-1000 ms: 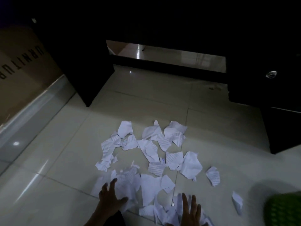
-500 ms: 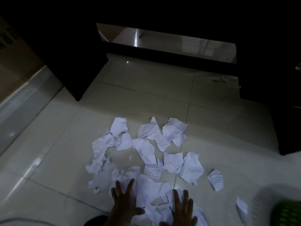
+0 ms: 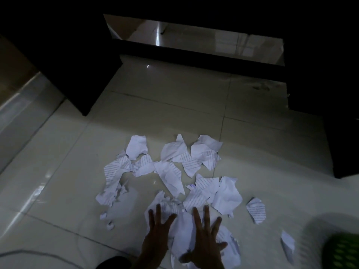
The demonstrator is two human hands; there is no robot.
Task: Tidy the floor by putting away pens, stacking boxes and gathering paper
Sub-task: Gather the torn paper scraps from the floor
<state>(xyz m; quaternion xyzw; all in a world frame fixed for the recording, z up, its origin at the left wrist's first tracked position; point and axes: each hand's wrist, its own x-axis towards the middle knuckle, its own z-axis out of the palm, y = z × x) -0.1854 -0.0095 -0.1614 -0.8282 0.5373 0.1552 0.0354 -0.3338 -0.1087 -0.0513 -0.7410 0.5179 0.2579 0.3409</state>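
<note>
Several torn scraps of lined white paper [image 3: 171, 173] lie scattered over pale floor tiles [image 3: 174, 105]. My left hand [image 3: 157, 235] rests flat with spread, straight fingers on the nearest scraps. Beside it my right hand [image 3: 204, 239] lies flat too, fingers spread, on a bunched heap of paper [image 3: 182, 230]. Neither hand grips anything. One scrap [image 3: 256, 210] lies apart to the right, another [image 3: 287, 243] further right, and small bits [image 3: 109, 226] sit at the left. No pens or boxes show.
A dark desk surrounds the floor patch: a leg panel [image 3: 64, 78] at the left, a low crossbar [image 3: 194, 59] at the back, a drawer unit [image 3: 330, 123] on the right. A green perforated basket [image 3: 342, 251] is at the bottom right. A thin cable [image 3: 38, 253] crosses the lower left.
Both hands have slid forward and closer together over the near scraps, bunching them into a heap between them. The view has tilted down and moved forward.
</note>
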